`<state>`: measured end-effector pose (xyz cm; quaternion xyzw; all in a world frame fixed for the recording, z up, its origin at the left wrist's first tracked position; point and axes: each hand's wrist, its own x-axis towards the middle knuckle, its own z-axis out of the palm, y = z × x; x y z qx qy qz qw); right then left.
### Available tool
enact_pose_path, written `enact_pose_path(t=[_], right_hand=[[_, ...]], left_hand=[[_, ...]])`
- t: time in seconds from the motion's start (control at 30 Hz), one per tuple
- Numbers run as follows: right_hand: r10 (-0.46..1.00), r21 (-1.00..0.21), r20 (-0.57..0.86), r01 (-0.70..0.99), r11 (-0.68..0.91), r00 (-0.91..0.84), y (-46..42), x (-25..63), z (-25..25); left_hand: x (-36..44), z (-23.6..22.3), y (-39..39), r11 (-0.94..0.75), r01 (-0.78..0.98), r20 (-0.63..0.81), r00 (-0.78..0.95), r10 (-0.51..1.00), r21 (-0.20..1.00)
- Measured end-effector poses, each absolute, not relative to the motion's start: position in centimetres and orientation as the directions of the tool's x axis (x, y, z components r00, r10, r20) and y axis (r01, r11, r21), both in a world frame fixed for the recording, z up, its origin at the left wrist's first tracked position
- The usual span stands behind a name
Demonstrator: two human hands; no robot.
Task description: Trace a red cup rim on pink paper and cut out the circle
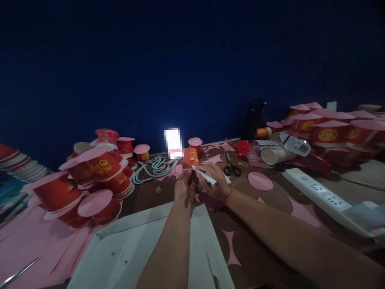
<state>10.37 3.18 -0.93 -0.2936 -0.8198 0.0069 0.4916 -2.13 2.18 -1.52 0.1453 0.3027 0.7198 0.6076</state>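
In the middle of the head view, my left hand (183, 188) is closed round the bottom of a red paper cup (190, 155) with gold print. My right hand (217, 185) grips a slim white tube (207, 176), whose narrow tip touches or nearly touches the cup near its lower rim. Whether it is a glue tube or a pen, I cannot tell. Another white end pokes out on the right side of that hand. Just behind stands a red cup topped with a pink paper disc (195, 141). Black-handled scissors (232, 167) lie right of my hands.
Disc-topped red cups are piled at left (104, 166) and right (329, 130). A shallow white box (144, 245) lies under my forearms. A coiled cable (152, 168), a lit phone-like screen (173, 142), a power strip (319, 192) and pink paper scraps (231, 247) surround the work spot.
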Motion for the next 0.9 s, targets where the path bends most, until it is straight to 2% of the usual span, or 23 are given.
enact_pose_path(t=[0.33, 0.5, 0.7, 0.9], right_hand=[[0.484, -0.264, 0.806, 0.527, 0.808, -0.339, 3.39, 10.24, -0.69], [0.459, -0.230, 0.813, 0.526, 0.819, -0.358, 3.17, 10.18, -0.41], [0.450, -0.220, 0.823, 0.537, 0.815, -0.346, 3.07, 10.09, -0.20], [0.446, -0.230, 0.823, 0.511, 0.828, -0.351, 3.21, 10.00, -0.68]], left_hand=[[-2.01, -1.25, 2.05, -0.066, -0.795, -0.198, -0.229, 0.953, 0.603], [-2.15, -1.43, 2.11, -0.101, -0.794, -0.152, -0.237, 0.959, 0.599], [-2.17, -1.66, 2.06, -0.047, -0.778, -0.177, -0.201, 0.963, 0.627], [-1.88, -1.89, 2.25, -0.123, -0.786, -0.136, -0.255, 0.957, 0.606]])
